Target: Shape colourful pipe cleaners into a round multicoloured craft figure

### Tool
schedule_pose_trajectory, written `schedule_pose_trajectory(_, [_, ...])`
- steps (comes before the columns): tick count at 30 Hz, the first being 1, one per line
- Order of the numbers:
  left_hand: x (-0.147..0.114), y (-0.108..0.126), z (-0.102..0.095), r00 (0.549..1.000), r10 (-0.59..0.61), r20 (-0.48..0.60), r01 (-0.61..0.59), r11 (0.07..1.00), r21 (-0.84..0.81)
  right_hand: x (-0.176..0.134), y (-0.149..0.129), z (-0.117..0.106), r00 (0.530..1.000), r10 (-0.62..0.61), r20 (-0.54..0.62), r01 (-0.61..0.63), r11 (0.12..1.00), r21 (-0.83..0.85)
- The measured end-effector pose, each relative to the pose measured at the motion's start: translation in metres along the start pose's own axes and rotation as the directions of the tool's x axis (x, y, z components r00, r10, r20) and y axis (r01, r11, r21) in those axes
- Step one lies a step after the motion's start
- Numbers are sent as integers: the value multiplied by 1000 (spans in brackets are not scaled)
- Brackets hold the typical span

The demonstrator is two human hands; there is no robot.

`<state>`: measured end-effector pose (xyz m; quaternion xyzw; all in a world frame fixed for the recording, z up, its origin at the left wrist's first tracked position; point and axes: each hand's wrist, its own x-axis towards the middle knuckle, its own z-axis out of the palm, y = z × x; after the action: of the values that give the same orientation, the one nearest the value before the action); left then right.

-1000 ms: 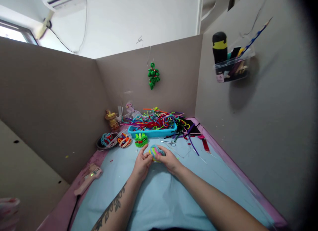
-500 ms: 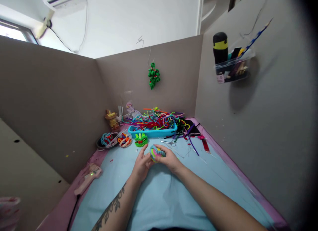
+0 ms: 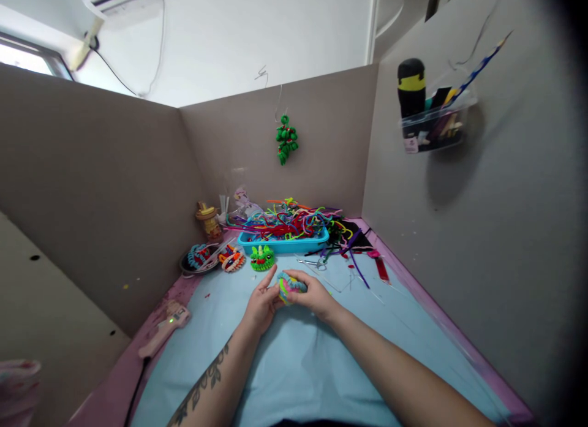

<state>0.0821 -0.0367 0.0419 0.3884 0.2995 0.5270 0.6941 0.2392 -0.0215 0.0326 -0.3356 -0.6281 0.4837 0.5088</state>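
A rounded pipe-cleaner craft in light blue, yellow and pink is held between both hands above the blue cloth. My right hand grips its right side, fingers on top and thumb across the front. At its left edge, my left hand supports it with the lower fingers, while one finger points up, off the piece. Part of the craft is hidden by the fingers. Just beyond the hands sit a green pipe-cleaner animal head and an orange and white piece.
Behind stands a blue tray heaped with coloured pipe cleaners. Scissors lie before it. A dark bowl holds another craft at left, above a pink glue gun with a cord. Grey partitions enclose the table.
The craft has tipped slightly and sits a little lower in the hands. Both hands keep nearly the same hold. The whole view has shifted slightly.
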Motion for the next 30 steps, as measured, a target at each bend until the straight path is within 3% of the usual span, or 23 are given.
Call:
schedule_pose_trajectory(4, [-1,1,3,1000,3,-22,-3,1000,-5,0,-2,0,1000,12,0,-12,1000,2])
schedule_pose_trajectory(18, [6,-11,7,967,55,-247,-38,997,73,2,6,3,998,-50,-46,42,988,-151])
schedule_pose_trajectory(30, [10,-11,4,944,66,-323,-55,998,43,3,18,4,998,-51,37,56,988,-145])
